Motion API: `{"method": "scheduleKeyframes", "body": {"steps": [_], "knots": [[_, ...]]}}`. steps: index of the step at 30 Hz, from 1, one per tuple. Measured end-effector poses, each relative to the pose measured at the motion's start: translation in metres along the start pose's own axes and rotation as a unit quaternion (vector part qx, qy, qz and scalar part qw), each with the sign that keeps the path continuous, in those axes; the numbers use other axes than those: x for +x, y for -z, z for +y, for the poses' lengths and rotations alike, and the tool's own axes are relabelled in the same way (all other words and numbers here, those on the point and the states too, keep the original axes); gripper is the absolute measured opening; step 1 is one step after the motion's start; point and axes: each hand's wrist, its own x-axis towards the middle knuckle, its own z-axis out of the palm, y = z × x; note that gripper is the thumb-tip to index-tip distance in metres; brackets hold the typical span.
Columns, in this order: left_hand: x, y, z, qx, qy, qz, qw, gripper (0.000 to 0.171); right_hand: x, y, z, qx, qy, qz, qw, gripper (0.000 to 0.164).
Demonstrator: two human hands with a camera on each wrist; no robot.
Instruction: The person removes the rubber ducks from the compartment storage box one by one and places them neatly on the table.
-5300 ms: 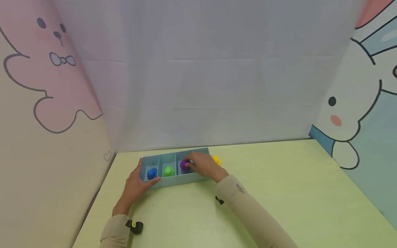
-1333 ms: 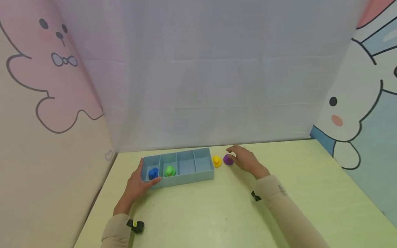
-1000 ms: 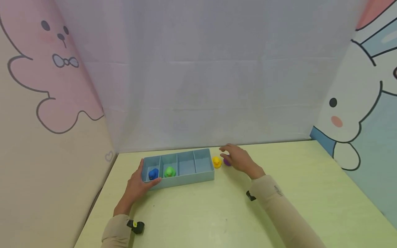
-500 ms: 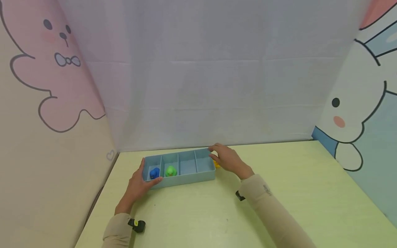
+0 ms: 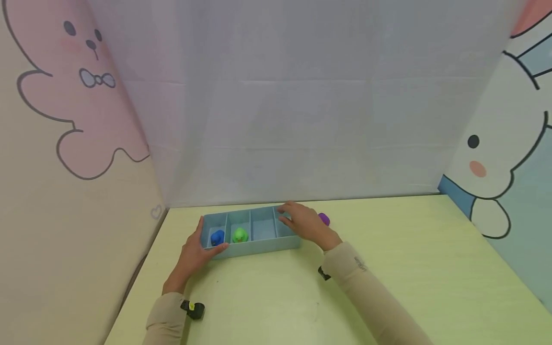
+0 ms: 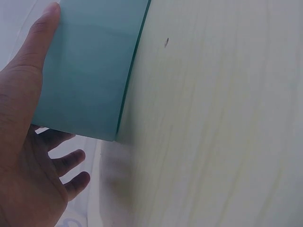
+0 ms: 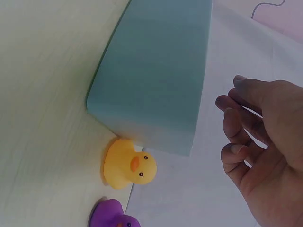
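A light blue divided tray (image 5: 258,247) sits on the table, its compartments in a row. In its leftmost compartment is a blue rubber duck (image 5: 217,237), and the one beside it has a green rubber duck (image 5: 240,235). My left hand (image 5: 191,254) grips the tray's left end, thumb along the front wall. Over the right end hovers my right hand (image 5: 308,223), fingers loosely bent and holding nothing. The right wrist view shows a yellow rubber duck (image 7: 125,165) by the tray's end and a purple duck (image 7: 109,215) beyond it. In the head view my right hand hides the yellow duck.
The pale yellow table (image 5: 267,297) meets a white cloth backdrop (image 5: 276,120) just behind the tray. Side panels with a pink bear (image 5: 99,120) and a white rabbit (image 5: 487,143) flank it. Table surface extends to the front and right.
The purple duck has gone from the tray's third compartment to the table right of the yellow duck. My right hand let it go and moved left over the tray. The left hand stayed.
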Motion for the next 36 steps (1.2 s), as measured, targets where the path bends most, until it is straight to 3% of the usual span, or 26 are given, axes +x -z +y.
{"method": "scheduleKeyframes", "body": {"steps": [19,36], "knots": [[-0.003,0.001,0.0,0.001,-0.003,0.006,1.0,0.125,0.019,-0.018,-0.036,0.041,0.036,-0.012,0.998,0.03],[-0.002,-0.001,-0.001,0.002,-0.01,0.011,0.9999,0.123,0.034,-0.038,-0.058,0.057,0.025,-0.067,0.996,0.032]]}}
